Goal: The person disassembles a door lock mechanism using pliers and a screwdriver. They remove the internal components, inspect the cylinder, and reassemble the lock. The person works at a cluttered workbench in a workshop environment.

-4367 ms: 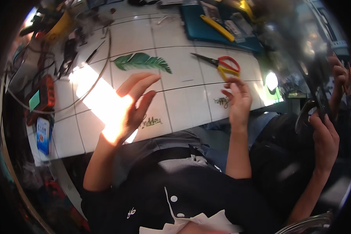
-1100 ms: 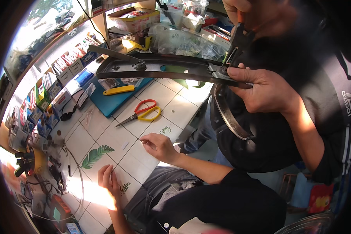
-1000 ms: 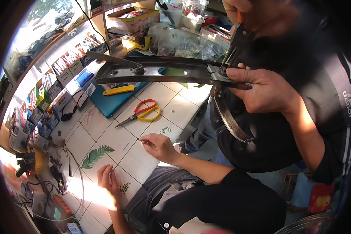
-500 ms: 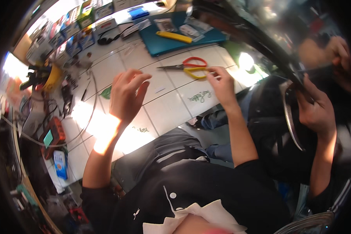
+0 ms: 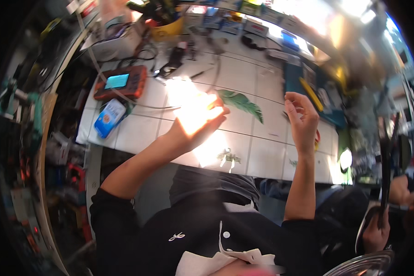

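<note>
Strong sunlight washes out my left hand (image 5: pixel 200 115), held over the white tiled table (image 5: pixel 267 142) with its fingers loosely bent; nothing shows in it. Just right of its fingertips is a green leaf shape (image 5: pixel 240 105) on the tiles. My right hand (image 5: pixel 302 115) hovers farther right, fingers curved and apart from the thumb, holding nothing visible. Behind it lies a pair of scissors, mostly hidden, with part of a red handle (image 5: pixel 317 139) showing beside the wrist.
Left on the table are an orange-and-black device (image 5: pixel 135 83) with a lit screen and a blue-and-white pack (image 5: pixel 109 118). A yellow tool cup (image 5: pixel 168 31) and small boxes (image 5: pixel 230 23) line the back. Right, a yellow-handled tool (image 5: pixel 311 94) lies on a teal case (image 5: pixel 293 76). Another person's hand (image 5: pixel 376 234) grips a dark bar.
The view has swung left, bringing the device and pack closer to the middle. My right hand has moved off the scissors' yellow handle toward the blades. More of the leaf shape shows.
</note>
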Tool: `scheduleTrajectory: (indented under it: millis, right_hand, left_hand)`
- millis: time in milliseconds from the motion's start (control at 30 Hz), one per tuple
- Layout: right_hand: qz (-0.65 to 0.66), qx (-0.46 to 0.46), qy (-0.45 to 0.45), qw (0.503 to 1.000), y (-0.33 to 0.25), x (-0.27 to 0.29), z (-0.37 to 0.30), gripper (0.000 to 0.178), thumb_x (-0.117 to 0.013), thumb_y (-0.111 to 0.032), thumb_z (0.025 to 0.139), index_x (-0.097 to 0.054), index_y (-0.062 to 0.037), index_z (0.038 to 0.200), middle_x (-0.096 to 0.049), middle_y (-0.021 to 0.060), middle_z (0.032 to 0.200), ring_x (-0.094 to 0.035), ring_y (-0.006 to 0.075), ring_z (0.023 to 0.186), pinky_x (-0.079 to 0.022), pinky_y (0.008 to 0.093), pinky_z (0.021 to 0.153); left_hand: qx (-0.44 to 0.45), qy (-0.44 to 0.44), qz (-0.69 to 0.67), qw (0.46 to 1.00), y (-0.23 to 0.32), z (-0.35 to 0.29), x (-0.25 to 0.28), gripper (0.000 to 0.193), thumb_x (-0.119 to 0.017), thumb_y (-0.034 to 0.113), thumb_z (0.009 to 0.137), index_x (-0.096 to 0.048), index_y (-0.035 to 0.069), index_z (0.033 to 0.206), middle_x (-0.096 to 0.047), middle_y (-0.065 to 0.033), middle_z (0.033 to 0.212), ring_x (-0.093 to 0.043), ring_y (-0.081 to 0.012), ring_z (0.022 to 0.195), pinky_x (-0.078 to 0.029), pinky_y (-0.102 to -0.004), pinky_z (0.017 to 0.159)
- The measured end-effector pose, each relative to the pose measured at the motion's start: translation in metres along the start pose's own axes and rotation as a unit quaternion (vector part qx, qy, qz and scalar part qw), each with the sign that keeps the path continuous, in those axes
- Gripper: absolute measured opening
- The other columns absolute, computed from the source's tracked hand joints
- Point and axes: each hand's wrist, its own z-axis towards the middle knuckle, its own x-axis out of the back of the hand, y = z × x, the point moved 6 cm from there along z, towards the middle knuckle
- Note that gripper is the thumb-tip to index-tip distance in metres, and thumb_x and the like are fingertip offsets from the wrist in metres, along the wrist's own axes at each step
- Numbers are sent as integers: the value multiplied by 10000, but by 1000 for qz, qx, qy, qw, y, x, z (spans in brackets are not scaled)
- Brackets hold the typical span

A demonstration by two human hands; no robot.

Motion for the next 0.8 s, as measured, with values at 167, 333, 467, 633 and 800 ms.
scheduleTrajectory:
  millis: [167, 333, 467, 633, 800]
  right_hand:
    - [75, 23, -106, 991, -29, -88, 67, 192, -665, -110, 870, -677, -11, 1034, -697, 95, 928, -640, 171, 759, -502, 281, 691]
    - [12, 21, -186, 982, -25, -151, 116, 238, -649, -200, 888, -703, -41, 1056, -715, 58, 933, -623, 135, 834, -490, 292, 755]
    - [24, 44, -185, 981, -44, -180, 154, 232, -649, -179, 881, -708, -40, 1058, -714, 62, 903, -632, 125, 807, -482, 268, 737]
    - [35, 98, -174, 979, -75, -226, 203, 230, -656, -193, 886, -711, -34, 1043, -718, 76, 840, -659, 122, 778, -493, 269, 723]
    - [29, 164, -131, 977, -102, -273, 245, 237, -657, -260, 886, -731, -82, 1022, -732, 78, 826, -700, 174, 787, -515, 311, 715]
  left_hand:
    - [107, -93, 3, 990, 3, -37, 3, 179, -670, 97, 845, -672, 79, 1024, -652, -70, 1011, -599, -271, 919, -432, -410, 831]
    - [157, -77, -7, 985, 5, -71, -2, 198, -638, 156, 876, -653, 24, 1022, -630, -94, 1124, -548, -303, 968, -395, -409, 838]
    - [200, -142, -53, 968, -1, -85, -13, 237, -663, 174, 888, -664, 43, 1085, -631, -81, 1152, -533, -295, 986, -403, -403, 883]
    - [207, -125, -70, 968, -6, -86, -13, 212, -609, 210, 921, -682, 54, 1044, -645, -55, 1146, -540, -253, 937, -390, -381, 868]
    - [224, -153, -91, 958, -12, -86, -15, 244, -583, 242, 952, -688, 25, 992, -671, -51, 1109, -557, -244, 887, -391, -365, 850]
